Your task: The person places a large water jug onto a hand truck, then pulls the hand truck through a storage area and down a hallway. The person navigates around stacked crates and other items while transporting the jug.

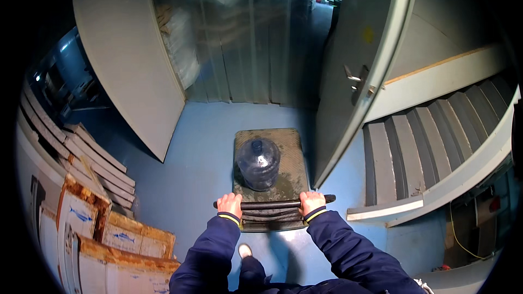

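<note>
Both of my hands are wrapped round the dark handlebar (269,205) of a platform trolley (289,158). My left hand (230,204) grips near the bar's left end, and my right hand (312,203) holds it close to the right end. On the trolley's worn, greenish-brown deck stands a large clear water jug (258,164), upright with its dark-capped neck on top. It sits left of the deck's middle, just beyond the bar, and neither hand touches it.
Ahead hangs a strip curtain (245,49). A pale door panel (128,49) stands at left, an open door (354,76) with a lever handle at right. Grey stairs (419,147) rise on the right. Stained cartons (122,261) and stacked boards (101,158) line the left side.
</note>
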The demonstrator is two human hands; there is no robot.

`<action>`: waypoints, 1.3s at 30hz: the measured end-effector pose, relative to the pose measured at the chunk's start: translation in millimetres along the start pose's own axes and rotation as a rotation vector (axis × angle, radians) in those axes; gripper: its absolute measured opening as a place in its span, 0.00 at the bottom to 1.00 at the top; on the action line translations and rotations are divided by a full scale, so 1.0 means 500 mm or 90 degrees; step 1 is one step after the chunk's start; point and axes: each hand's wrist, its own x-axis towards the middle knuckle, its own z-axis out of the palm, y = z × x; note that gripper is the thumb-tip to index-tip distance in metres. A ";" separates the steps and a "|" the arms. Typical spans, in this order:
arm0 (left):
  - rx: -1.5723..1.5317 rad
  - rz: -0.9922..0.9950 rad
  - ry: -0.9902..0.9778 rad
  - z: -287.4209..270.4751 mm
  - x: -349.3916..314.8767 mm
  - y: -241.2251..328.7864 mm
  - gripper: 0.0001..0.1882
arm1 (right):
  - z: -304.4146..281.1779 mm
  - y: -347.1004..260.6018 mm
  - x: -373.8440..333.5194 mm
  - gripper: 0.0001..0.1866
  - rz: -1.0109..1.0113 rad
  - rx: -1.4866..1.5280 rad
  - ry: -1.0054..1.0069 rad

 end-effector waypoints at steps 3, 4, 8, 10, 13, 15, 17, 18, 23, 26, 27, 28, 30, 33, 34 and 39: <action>-0.019 0.029 0.012 0.017 0.169 -0.079 0.08 | 0.043 -0.011 0.160 0.10 0.012 -0.007 0.052; -0.027 0.036 0.017 0.023 0.221 -0.103 0.08 | 0.055 -0.013 0.207 0.11 0.001 0.011 0.070; -0.023 0.029 -0.034 0.059 0.447 -0.168 0.09 | 0.124 0.019 0.406 0.14 0.022 -0.003 0.046; -0.025 0.032 -0.025 0.068 0.563 -0.206 0.09 | 0.156 0.041 0.519 0.14 0.013 0.005 0.037; -0.018 0.035 -0.026 0.091 0.728 -0.236 0.11 | 0.209 0.076 0.669 0.14 0.039 -0.007 0.052; -0.051 0.050 -0.056 0.128 0.847 -0.230 0.13 | 0.246 0.132 0.757 0.16 0.062 -0.039 0.041; -0.050 0.050 -0.018 0.158 0.953 -0.258 0.13 | 0.272 0.153 0.865 0.19 0.068 -0.021 0.022; -0.052 0.054 0.027 0.178 1.009 -0.274 0.13 | 0.286 0.165 0.919 0.19 0.065 -0.021 0.038; -0.087 0.089 0.134 0.243 1.266 -0.290 0.05 | 0.350 0.266 1.154 0.16 0.101 -0.024 0.054; -0.035 -0.020 0.000 0.288 1.398 -0.297 0.16 | 0.383 0.310 1.273 0.14 0.114 -0.046 0.016; -0.030 -0.018 -0.021 0.284 1.429 -0.292 0.15 | 0.403 0.327 1.298 0.12 0.115 -0.060 0.014; -0.026 -0.015 -0.043 0.279 1.458 -0.285 0.14 | 0.417 0.337 1.318 0.07 0.123 -0.098 0.002; -0.022 0.031 0.000 0.311 1.496 -0.306 0.12 | 0.445 0.348 1.350 0.08 0.128 -0.086 0.017; -0.005 0.060 0.032 0.368 1.513 -0.328 0.12 | 0.485 0.354 1.342 0.09 0.152 -0.084 0.011; 0.001 0.061 0.039 0.384 1.516 -0.334 0.12 | 0.500 0.356 1.341 0.10 0.161 -0.094 0.008; -0.024 0.078 0.104 0.403 1.581 -0.323 0.09 | 0.524 0.384 1.387 0.05 0.160 -0.083 0.063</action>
